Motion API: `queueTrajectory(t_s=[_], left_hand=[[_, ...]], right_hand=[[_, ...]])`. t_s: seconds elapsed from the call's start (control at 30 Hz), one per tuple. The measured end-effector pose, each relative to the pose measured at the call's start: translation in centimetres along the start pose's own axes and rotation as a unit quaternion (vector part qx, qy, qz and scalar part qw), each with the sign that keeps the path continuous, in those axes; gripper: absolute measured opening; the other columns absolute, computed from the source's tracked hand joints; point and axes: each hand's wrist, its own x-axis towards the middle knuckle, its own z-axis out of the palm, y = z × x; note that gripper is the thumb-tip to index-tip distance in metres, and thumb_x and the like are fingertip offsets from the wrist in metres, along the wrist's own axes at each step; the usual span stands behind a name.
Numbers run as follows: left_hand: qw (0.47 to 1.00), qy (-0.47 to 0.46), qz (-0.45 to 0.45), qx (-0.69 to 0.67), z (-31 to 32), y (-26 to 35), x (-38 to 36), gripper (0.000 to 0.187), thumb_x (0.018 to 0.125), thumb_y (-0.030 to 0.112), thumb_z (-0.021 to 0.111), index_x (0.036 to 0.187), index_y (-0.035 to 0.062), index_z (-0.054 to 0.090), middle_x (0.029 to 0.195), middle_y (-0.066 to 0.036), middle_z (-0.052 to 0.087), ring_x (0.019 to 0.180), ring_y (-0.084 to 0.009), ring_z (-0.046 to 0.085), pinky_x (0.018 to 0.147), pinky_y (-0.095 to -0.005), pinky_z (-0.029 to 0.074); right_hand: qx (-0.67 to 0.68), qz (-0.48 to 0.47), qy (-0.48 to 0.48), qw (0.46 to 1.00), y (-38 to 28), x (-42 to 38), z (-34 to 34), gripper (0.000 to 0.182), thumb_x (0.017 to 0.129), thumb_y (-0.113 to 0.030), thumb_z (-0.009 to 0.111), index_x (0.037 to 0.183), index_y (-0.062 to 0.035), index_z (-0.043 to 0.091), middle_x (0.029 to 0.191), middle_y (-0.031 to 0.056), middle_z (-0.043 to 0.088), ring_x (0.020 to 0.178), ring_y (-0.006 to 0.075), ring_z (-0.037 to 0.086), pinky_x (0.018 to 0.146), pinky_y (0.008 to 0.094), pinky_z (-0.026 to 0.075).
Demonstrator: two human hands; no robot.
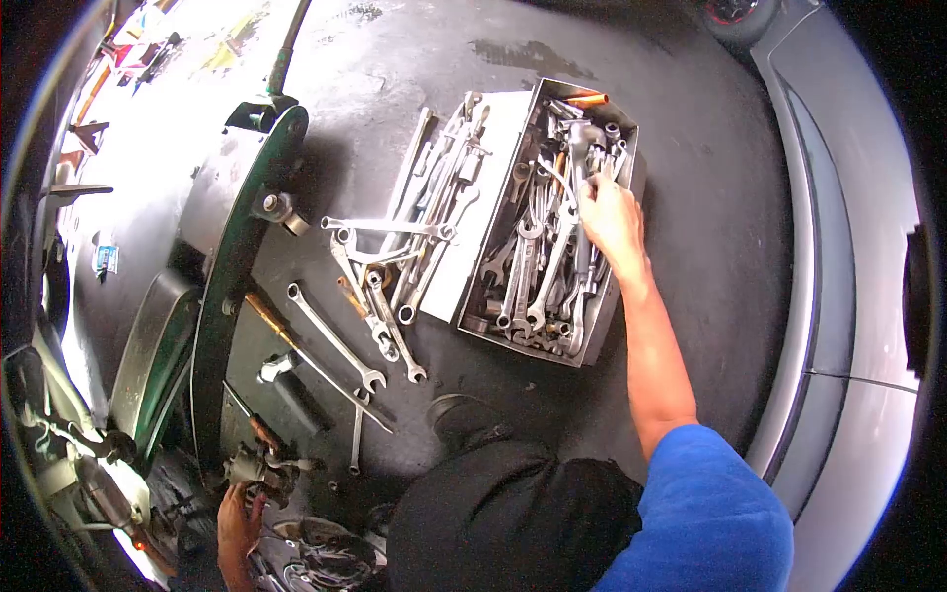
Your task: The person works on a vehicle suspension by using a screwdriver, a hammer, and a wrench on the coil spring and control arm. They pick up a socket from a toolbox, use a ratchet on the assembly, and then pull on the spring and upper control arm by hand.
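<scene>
Here, a long wrench point(584, 212) is gripped by the right hand point(612, 219) inside the metal toolbox point(619, 296) at far right, its long axis running near to far. The left hand point(237, 528) is closed around a metal part point(258, 466) at near left; no legible writing is seen.

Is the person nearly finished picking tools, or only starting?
Partly along, it seems. Done: several wrenches already lie spread on the floor beside the open metal toolbox. In hand: the right hand is down among the spanners in the box; I can't tell whether its grip has closed on one. The left hand rests on a metal part at lower left. Left: many tools remain in the box.
</scene>
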Motion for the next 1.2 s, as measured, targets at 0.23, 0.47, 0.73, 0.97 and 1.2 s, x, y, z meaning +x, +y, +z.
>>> queueTrajectory(t_s=[0.23, 0.47, 0.73, 0.97, 1.2], left_hand=[[0.999, 0.008, -0.005, -0.032, 0.3, -0.3, -0.1, 0.038, 0.097, 0.027, 0.065, 0.122, -0.0003, 0.061, 0.113, -0.022, 0.064, 0.107, -0.0426, 0.062, 0.093, -0.0469, 0.049], [0.999, 0.049, -0.009, -0.016, -0.5, 0.5, -2.6, 0.031, 0.098, 0.023, 0.065, 0.12, 0.0015, 0.062, 0.111, -0.021, 0.064, 0.106, -0.0429, 0.061, 0.092, -0.0464, 0.049], [0.999, 0.023, -0.022, -0.001, 2.0, -1.6, -3.2, 0.033, 0.098, 0.022, 0.065, 0.123, 0.001, 0.061, 0.114, -0.021, 0.063, 0.108, -0.043, 0.061, 0.092, -0.0474, 0.049], [0.998, 0.063, -0.011, 0.003, 1.8, -3.4, -3.5, 0.04, 0.1, 0.027, 0.064, 0.126, -0.0025, 0.059, 0.118, -0.024, 0.063, 0.113, -0.0433, 0.06, 0.096, -0.0471, 0.047], [0.991, -0.02, -0.058, -0.12, 0.6, -0.4, -2.4, 0.038, 0.101, 0.028, 0.063, 0.124, -0.0019, 0.061, 0.117, -0.021, 0.064, 0.11, -0.0405, 0.062, 0.096, -0.0453, 0.048]], right_hand=[[-0.018, -0.285, -0.017, 0.958, -6.9, 8.9, 6.2, 0.031, 0.088, -0.018, 0.058, 0.113, -0.0034, 0.07, 0.109, 0.0244, 0.07, 0.107, 0.0413, 0.065, 0.093, 0.0477, 0.052], [-0.146, -0.306, -0.274, 0.9, -8.8, 17.7, 14.0, 0.055, 0.082, -0.024, 0.068, 0.135, -0.0103, 0.061, 0.127, 0.0191, 0.066, 0.119, 0.0364, 0.062, 0.1, 0.0452, 0.05], [-0.185, -0.31, -0.281, 0.889, -8.6, 19.3, 14.9, 0.057, 0.09, -0.037, 0.069, 0.144, -0.0223, 0.055, 0.132, 0.0152, 0.061, 0.122, 0.0352, 0.059, 0.102, 0.0474, 0.049], [-0.171, -0.384, -0.163, 0.893, -7.3, 18.0, 13.2, 0.022, 0.095, -0.018, 0.058, 0.115, -0.0109, 0.061, 0.107, 0.0128, 0.069, 0.108, 0.033, 0.065, 0.09, 0.0471, 0.053], [-0.193, -0.573, 0.116, 0.788, -7.5, 15.7, 0.3, 0.018, 0.096, -0.019, 0.06, 0.103, -0.0019, 0.058, 0.101, 0.0163, 0.064, 0.099, 0.0345, 0.063, 0.085, 0.0431, 0.053]])
